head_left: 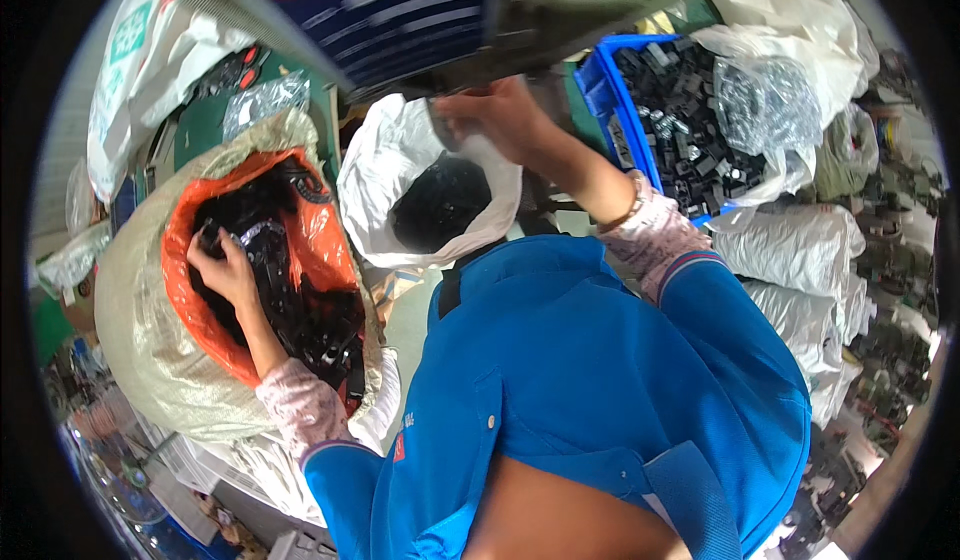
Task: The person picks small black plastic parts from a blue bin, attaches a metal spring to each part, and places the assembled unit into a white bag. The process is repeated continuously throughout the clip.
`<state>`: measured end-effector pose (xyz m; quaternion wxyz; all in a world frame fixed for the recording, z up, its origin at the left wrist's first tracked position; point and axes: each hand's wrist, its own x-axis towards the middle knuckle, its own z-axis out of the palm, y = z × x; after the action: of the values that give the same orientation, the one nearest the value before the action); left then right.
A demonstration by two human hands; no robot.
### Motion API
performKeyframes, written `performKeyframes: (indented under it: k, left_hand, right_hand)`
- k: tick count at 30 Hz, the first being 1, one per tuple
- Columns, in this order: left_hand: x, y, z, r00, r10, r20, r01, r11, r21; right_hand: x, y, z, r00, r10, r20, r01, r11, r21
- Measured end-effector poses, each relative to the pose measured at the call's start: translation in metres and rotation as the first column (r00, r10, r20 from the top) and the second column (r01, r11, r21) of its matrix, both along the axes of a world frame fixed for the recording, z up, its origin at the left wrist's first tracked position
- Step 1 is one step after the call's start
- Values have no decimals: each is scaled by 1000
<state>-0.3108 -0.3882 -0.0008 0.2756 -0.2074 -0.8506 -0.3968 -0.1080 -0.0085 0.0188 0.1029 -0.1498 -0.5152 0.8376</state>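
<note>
Had the left hand [225,272] down inside the orange liner [325,245] of a bulging pale woven sack [140,310], with fingers bent and thumb drawn in, among glossy black parts [335,325] heaped in the sack. Could make out something dark at the fingertips, but could not tell whether gripped or only touched. Had the right hand [505,120] at the lower edge of a dark blue panel [390,10] with red and white markings, just past the far rim of an open white bag [370,170], with fingers half curled. Could not tell, for the blur, of any piece in that grasp.

Saw small dark bits [440,205] low in the white bag. Noted to the left a green worktop [195,145], crowded with a clear packet [265,100], and beside it a tall white sack [125,110] with green print. Found to the right a blue crate [600,90] full of black blocky pieces [690,160], with a clear plastic bag [765,105] on top. Saw plump white sacks [785,250] stacked below the crate, dark clutter [900,260] along the right rim, and a strip of pale floor [405,325] between woven sack and body.
</note>
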Motion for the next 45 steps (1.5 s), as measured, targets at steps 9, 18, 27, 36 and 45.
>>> performKeyframes:
  k: [9, 18, 27, 36, 45]
  left_hand:
    - [134, 134, -40, 720, -326, 613, -166, 777, 608]
    - [249, 284, -21, 224, -711, 667, 308, 701, 643]
    - [304, 416, 9, -91, -868, 488, 120, 477, 871]
    - [308, 439, 12, -113, -930, 351, 24, 351, 936]
    - [306, 421, 6, -340, -850, 402, -43, 441, 896]
  right_hand:
    - [54, 0, -14, 981, -95, -169, 194, 533, 824]
    - [215, 211, -37, 859, -497, 125, -345, -379, 859]
    - [238, 197, 14, 920, -380, 95, 15, 276, 961]
    - [276, 223, 7, 970, -140, 197, -141, 339, 930]
    - [280, 223, 5, 927, -239, 288, -212, 302, 930]
